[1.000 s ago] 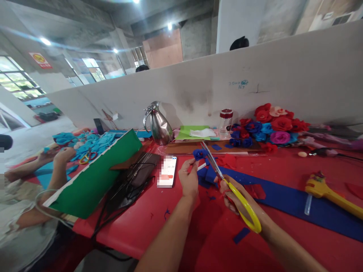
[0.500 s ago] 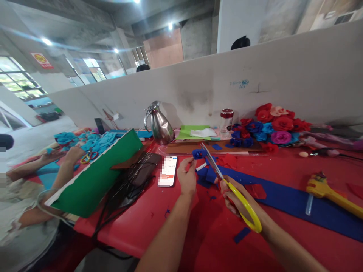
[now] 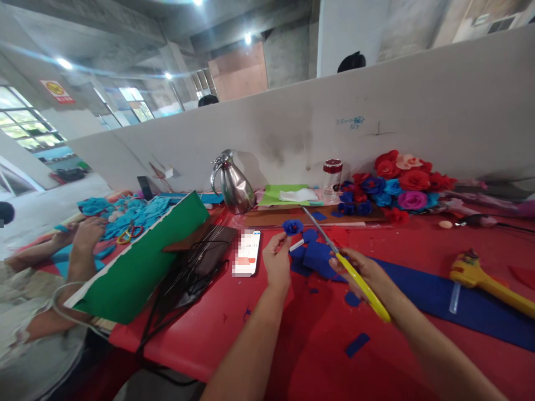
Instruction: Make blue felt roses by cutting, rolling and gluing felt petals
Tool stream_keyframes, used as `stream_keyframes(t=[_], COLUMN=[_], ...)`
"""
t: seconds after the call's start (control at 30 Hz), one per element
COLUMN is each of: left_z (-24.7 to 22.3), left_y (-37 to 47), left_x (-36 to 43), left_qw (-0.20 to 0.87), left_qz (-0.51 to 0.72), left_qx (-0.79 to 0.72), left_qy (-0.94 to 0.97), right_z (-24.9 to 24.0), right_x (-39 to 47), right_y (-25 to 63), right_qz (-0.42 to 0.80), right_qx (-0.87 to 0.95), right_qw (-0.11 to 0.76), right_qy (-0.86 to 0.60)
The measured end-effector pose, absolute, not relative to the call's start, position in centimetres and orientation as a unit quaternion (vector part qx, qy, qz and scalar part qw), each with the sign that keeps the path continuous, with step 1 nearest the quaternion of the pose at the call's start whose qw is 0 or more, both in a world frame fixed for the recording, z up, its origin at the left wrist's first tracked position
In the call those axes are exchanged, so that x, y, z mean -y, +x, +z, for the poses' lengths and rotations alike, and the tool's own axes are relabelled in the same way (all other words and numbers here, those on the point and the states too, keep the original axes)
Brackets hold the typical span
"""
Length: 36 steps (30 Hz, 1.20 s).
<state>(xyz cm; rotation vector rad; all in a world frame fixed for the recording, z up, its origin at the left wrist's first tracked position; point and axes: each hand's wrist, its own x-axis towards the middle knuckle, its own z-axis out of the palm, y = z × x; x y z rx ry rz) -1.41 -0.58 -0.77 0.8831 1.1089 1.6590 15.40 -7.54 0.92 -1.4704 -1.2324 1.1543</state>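
Observation:
Between the thumb and fingers of my left hand is a small blue paper flower, its petals facing up. My right hand grips yellow-handled scissors. Their blades look closed and point up and left, a little to the right of the flower. Below the blades lie blue paper pieces, and a long blue strip runs off to the right. Small blue scraps are scattered on the red table. A white phone with a timer rests left of my left hand.
A yellow glue gun lies at right, near a bunch of paper flowers. A steel jug and a glass jar stand along the partition. At left, a green board separates a co-worker's hands from my side.
The scissors have moved right, away from the flower, and turned edge-on. A round blue scrap now shows below my right hand. My left hand still holds the flower, now turned more upright.

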Motion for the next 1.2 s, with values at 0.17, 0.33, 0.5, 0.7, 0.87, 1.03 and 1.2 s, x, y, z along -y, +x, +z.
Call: stream_keyframes(t=[0.17, 0.33, 0.5, 0.7, 0.87, 1.03, 1.2], left_z=[-1.3, -1.5, -0.7, -0.5, -1.0, -1.2, -1.4], left_y=[0.1, 1.4, 2.0, 2.3, 2.6, 2.7, 2.5], left_x=[1.7, 2.9, 3.8, 4.3, 4.5, 4.9, 5.1], left_qw=[0.559, 0.594, 0.672, 0.706, 0.678, 0.627, 0.572], left_qz=[0.630, 0.587, 0.537, 0.527, 0.544, 0.548, 0.545], left_qx=[-0.390, -0.370, -0.359, -0.354, -0.353, -0.367, -0.391], left_qy=[0.373, 0.408, 0.362, 0.314, 0.347, 0.413, 0.472], right_z=[0.4, 0.0, -0.9, -1.1, -0.1, 0.3, 0.4], right_x=[5.7, 4.6, 4.1, 4.7, 6.0, 6.4, 6.7], right_y=[20.4, 22.7, 22.4, 18.1, 15.5, 15.2, 15.0], right_qz=[0.032, -0.073, -0.093, 0.241, 0.457, 0.435, 0.391], right_qx=[0.600, 0.656, 0.657, 0.584, 0.473, 0.459, 0.486], right_qw=[0.216, 0.091, 0.154, 0.514, 0.577, 0.601, 0.601], right_qy=[-0.770, -0.746, -0.733, -0.581, -0.484, -0.489, -0.500])
